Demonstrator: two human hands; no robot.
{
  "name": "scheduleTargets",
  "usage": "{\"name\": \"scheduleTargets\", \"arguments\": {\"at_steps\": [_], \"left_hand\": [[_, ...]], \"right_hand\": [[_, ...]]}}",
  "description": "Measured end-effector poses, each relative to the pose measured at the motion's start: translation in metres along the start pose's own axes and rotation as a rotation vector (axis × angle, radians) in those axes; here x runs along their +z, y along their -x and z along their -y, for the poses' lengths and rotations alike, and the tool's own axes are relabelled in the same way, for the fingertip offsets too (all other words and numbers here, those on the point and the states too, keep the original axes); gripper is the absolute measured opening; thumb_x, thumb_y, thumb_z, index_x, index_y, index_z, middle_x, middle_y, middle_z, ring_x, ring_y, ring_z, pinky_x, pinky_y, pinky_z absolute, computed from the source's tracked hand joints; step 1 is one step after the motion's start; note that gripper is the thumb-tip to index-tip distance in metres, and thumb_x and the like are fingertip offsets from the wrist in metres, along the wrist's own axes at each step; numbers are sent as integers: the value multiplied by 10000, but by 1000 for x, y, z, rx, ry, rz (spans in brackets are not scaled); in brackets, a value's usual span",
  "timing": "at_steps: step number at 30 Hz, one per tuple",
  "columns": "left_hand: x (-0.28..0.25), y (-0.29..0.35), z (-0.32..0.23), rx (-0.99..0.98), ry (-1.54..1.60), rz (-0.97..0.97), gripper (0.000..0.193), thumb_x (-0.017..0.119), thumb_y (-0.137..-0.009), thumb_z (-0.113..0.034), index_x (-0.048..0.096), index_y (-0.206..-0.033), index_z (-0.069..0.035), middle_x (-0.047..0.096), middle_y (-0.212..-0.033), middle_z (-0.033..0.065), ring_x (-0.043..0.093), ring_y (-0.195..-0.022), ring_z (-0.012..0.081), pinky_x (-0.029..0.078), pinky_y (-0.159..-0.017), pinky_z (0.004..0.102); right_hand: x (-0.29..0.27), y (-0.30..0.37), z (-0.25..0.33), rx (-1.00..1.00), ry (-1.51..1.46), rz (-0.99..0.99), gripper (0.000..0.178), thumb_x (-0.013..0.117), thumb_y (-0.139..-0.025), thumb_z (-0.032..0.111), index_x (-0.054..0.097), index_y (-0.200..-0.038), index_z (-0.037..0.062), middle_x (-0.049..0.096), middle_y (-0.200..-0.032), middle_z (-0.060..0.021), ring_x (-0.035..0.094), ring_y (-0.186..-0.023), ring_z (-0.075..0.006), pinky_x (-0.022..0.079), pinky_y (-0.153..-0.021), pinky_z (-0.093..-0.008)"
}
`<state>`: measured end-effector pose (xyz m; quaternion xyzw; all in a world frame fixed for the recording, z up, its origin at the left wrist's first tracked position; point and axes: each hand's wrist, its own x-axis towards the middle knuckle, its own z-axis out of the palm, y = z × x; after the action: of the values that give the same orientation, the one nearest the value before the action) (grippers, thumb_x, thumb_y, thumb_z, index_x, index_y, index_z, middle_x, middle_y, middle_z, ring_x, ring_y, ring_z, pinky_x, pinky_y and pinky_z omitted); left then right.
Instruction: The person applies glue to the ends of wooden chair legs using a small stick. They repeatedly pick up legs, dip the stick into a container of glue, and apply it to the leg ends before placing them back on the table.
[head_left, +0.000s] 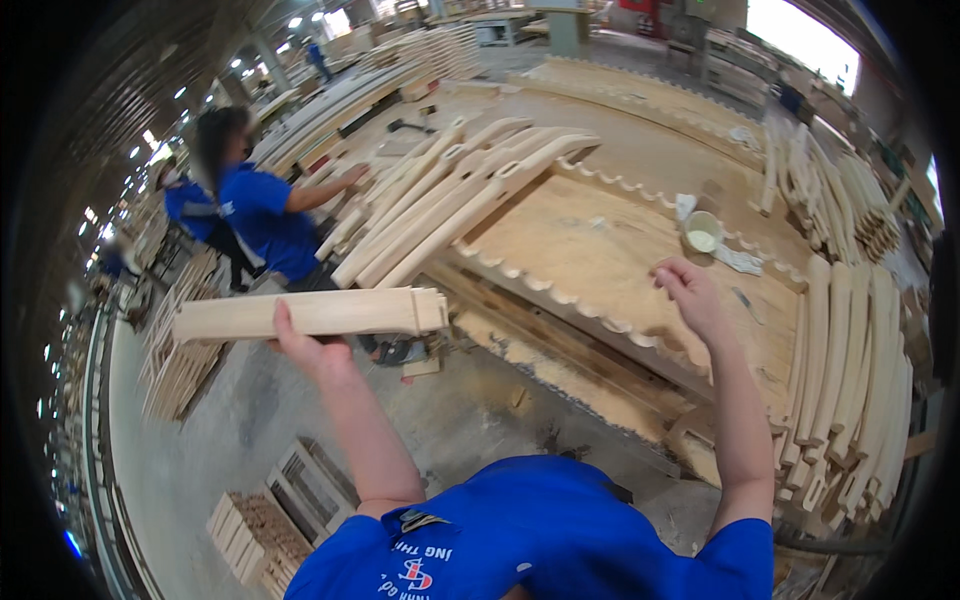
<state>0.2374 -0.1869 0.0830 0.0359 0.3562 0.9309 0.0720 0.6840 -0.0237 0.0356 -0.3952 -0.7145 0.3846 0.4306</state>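
My left hand (312, 350) is wrapped round a small stack of pale wooden slats (365, 312), held level out to the left above the floor. The slats lie flat on each other, their ends showing slightly uneven at the right. My right hand (688, 290) is raised over the workbench (590, 235), fingers curled in a pinch. Whether anything small is between those fingertips I cannot make out. Beside that hand, a bucket with pale contents (702, 236) stands on the bench with a white cloth (738, 262) next to it.
Long shaped wooden parts (480, 185) lie piled across the bench's left end. More curved parts (845, 370) are stacked at the right. A co-worker in blue (265, 215) reaches toward the pile. Wooden blocks (250, 535) and a slatted frame (312, 490) are on the floor. The bench has scalloped edging.
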Motion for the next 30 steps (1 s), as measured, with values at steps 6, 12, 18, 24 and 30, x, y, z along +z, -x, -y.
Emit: {"name": "scheduleTargets", "arguments": {"at_steps": [6,12,18,24,30], "left_hand": [[-26,14,-36,-24,1,-109,527,711,-745,-254,416,-1176,-181,548,-1023,57,586,-941,231,536,-774,439],[-82,-1,-82,13,-3,-65,475,683,-771,-279,451,-1173,-177,539,-1037,49,578,-945,225,523,-778,419],[-105,-7,-112,64,-40,-202,431,669,-781,-274,471,-1148,-161,555,-1003,39,579,-924,212,519,-778,418],[-134,-27,-124,59,-47,-193,404,640,-794,-331,500,-1117,-133,564,-997,45,574,-934,212,513,-777,405],[-151,-35,-134,-19,-76,-170,556,664,-762,-332,440,-1222,-114,514,-1092,75,542,-1011,240,499,-829,423]], "right_hand": [[126,22,101,39,24,515,242,574,-884,244,659,-847,21,578,-625,-67,546,-605,-134,411,-557,-301],[198,41,121,-159,271,502,218,596,-863,275,647,-802,72,593,-672,-112,588,-660,-283,443,-581,-369],[246,66,125,-602,304,139,141,665,-808,232,615,-754,112,551,-648,-38,566,-616,-223,435,-531,-340],[268,79,122,-750,295,191,106,689,-786,181,624,-755,103,534,-618,-42,539,-551,-222,419,-493,-321],[266,79,128,-707,252,402,150,668,-792,215,585,-715,117,556,-655,-33,576,-621,-228,446,-527,-344]]}}
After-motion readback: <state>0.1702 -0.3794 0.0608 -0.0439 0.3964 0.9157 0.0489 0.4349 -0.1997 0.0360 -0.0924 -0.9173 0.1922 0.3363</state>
